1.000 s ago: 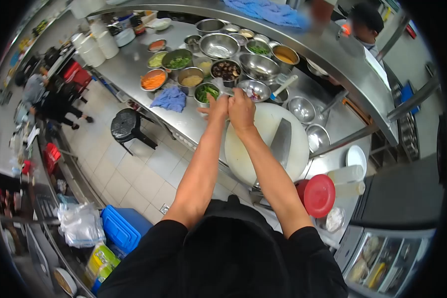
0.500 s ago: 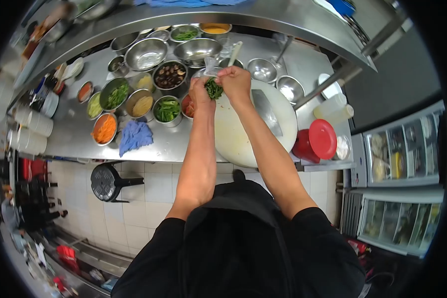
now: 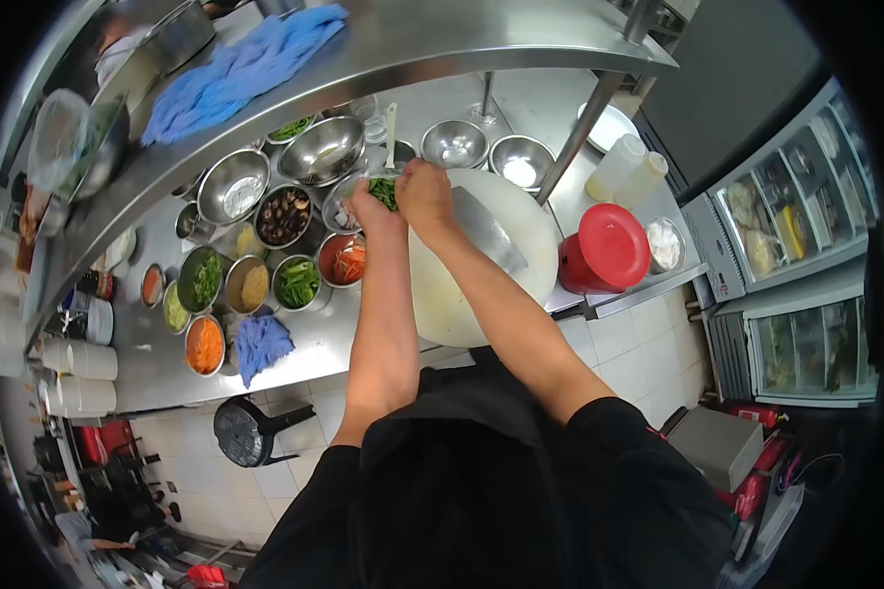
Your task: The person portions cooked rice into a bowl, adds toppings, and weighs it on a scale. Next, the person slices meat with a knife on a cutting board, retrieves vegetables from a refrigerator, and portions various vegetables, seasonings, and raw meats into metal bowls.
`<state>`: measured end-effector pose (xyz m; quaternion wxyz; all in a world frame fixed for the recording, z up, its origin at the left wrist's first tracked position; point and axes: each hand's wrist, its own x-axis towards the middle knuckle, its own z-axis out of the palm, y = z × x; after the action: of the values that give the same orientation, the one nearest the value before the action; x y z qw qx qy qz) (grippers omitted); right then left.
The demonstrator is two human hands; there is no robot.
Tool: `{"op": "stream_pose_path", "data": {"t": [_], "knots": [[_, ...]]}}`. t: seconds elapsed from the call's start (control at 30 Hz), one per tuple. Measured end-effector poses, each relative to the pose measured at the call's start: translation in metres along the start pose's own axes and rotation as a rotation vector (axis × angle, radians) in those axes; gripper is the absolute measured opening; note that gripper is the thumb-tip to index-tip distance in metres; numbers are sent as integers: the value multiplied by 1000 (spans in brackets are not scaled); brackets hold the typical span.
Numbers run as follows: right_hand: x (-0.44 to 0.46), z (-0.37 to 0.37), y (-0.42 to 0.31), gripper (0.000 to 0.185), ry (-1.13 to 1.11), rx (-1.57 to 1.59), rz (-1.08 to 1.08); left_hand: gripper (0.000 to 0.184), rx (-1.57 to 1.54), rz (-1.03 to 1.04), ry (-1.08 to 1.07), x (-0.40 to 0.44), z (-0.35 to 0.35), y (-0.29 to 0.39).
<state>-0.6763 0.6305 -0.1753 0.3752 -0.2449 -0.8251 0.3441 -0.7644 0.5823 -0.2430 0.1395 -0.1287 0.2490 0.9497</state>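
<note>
Over the work area, a long steel shelf (image 3: pixel 521 41) is carried, and a blue cloth (image 3: pixel 246 74) is laid on it. Below it, a steel table (image 3: pixel 157 378) is crowded with bowls and pots. On this table is placed a round white cutting board (image 3: pixel 442 287), partly covered by the right forearm. Just beside the board, at its right, a red container (image 3: pixel 614 245) is set. On the board is laid a cleaver (image 3: pixel 487 232), with its wide blade left untouched.

Near the board's far left edge, the right hand (image 3: pixel 424 199) and the left hand (image 3: pixel 376 212) are brought close together. Between them, a bunch of cut greens (image 3: pixel 383 192) is held up. By the left fingers, half curled, the greens are gripped. The right fingers are bent inward beside them; whether anything is pinched there cannot be told, since the fingertips are hidden.
</note>
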Motion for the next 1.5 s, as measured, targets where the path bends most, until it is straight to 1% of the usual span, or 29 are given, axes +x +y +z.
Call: {"op": "stream_pose_path", "data": {"t": [0.03, 0.07, 0.17, 0.27, 0.37, 0.4, 0.5, 0.53, 0.63, 0.67, 0.73, 0.77, 0.83, 0.87, 0.97, 1.0, 1.1, 1.13, 1.17, 1.2, 1.23, 1.3, 1.33, 1.37, 1.43, 1.5], "knots": [[2, 0, 4, 17, -127, 51, 85, 24, 13, 45, 17, 5, -5, -5], [4, 1, 8, 11, -49, 122, 61, 24, -6, -3, -55, 4, -1, -1], [14, -3, 26, 11, -159, 98, 12, 25, 25, -188, -135, -16, 9, 5], [26, -18, 39, 9, -355, 250, 118, 27, 118, -426, -149, -23, 9, 13], [42, -28, 37, 8, -515, 380, 177, 29, 259, -472, -123, -29, 18, 23], [47, -24, 40, 7, -525, 504, 162, 30, 240, -496, -111, -39, 32, 28], [65, -13, 34, 4, -649, 855, 298, 29, 203, -562, -290, -35, 39, 38], [74, -17, 36, 9, -785, 895, 390, 25, 163, -561, -220, -34, 42, 36], [79, -19, 42, 11, -869, 933, 599, 20, 214, -422, -199, -24, 33, 38], [74, -14, 48, 10, -829, 892, 545, 18, 189, -425, -185, -25, 33, 36], [71, -5, 61, 9, -738, 704, 477, 16, 135, -426, -155, -29, 31, 32], [72, -3, 61, 9, -686, 618, 441, 18, 132, -434, -178, -30, 28, 29], [82, -1, 61, 7, -684, 595, 430, 22, 132, -459, -231, -32, 22, 22], [86, 0, 63, 6, -685, 578, 428, 23, 113, -432, -259, -36, 25, 21], [101, 11, 69, 7, -864, 555, 398, 24, 147, -496, -246, -47, 38, 23], [113, 14, 85, 16, -1122, 668, 262, 26, 97, -443, -238, -45, 31, 21], [147, 0, 118, 23, -1070, 471, 204, 22, -85, -321, -108, -53, 16, 24], [151, 14, 145, 25, -827, 153, 52, 24, -81, -284, -90, -52, 13, 27], [156, 30, 175, 28, -563, -262, -31, 26, -74, -248, -60, -54, 5, 33], [161, 45, 205, 31, -328, -589, -1, 28, -64, -211, -34, -55, 1, 36], [163, 57, 227, 27, -275, -632, 31, 25, -48, -183, -10, -60, 4, 38], [166, 79, 267, 20, -297, -476, 23, 19, -20, -120, 44, -71, 12, 44], [168, 80, 273, 17, -290, -442, 0, 22, -32, -120, 14, -70, 8, 47], [164, 58, 252, 17, -307, -481, -100, 24, -23, -104, 14, -68, 5, 51], [160, 41, 230, 17, -260, -471, -40, 30, -11, -78, 13, -65, 2, 56], [161, 26, 212, 17, -194, -427, 20, 28, 1, -5, 13, -69, 13, 54]]}}
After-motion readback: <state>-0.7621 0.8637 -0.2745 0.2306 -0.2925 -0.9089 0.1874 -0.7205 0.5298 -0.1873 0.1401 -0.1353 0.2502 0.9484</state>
